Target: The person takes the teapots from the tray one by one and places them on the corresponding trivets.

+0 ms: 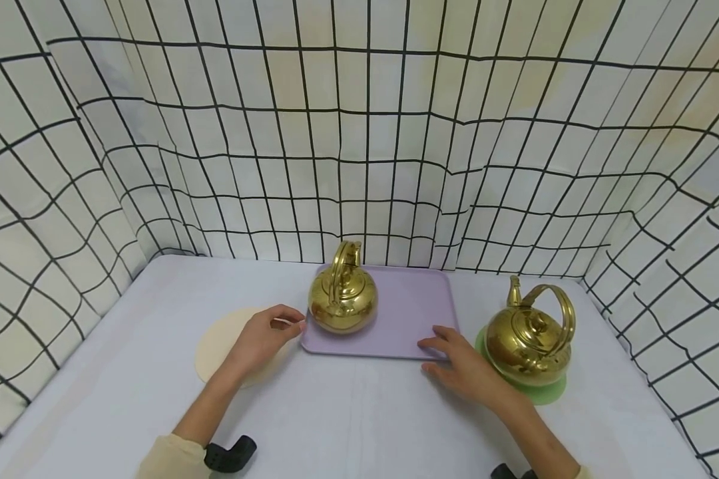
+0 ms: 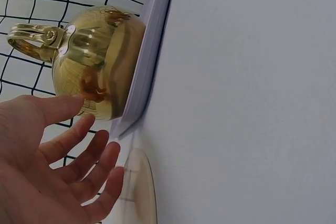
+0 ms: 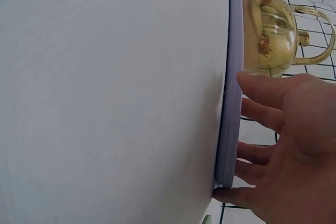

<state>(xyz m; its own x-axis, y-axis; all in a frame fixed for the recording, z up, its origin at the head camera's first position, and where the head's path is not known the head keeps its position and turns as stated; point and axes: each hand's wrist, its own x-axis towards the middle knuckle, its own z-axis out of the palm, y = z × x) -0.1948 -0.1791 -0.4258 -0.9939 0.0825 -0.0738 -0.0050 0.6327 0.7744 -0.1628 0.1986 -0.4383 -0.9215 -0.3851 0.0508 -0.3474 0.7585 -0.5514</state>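
Note:
A brass kettle [image 1: 344, 306] with an arched handle stands upright on the left part of a lilac tray [image 1: 410, 306]. My left hand [image 1: 266, 339] is at the tray's left edge, beside the kettle, its fingers loosely bent with nothing in them. In the left wrist view the thumb [image 2: 63, 107] overlaps the kettle's lower side; whether it touches cannot be told. Over the tray's front right corner my right hand [image 1: 464, 366] spreads its fingers, some above the tray and the thumb in front of its edge. A second brass kettle [image 1: 527, 342] stands right of that hand.
Under the second kettle lies a round green mat [image 1: 545, 394]. A round cream mat [image 1: 212, 349] lies on the white table [image 1: 347, 426], partly behind my left hand and forearm. White walls with a black grid [image 1: 368, 159] enclose the back and sides.

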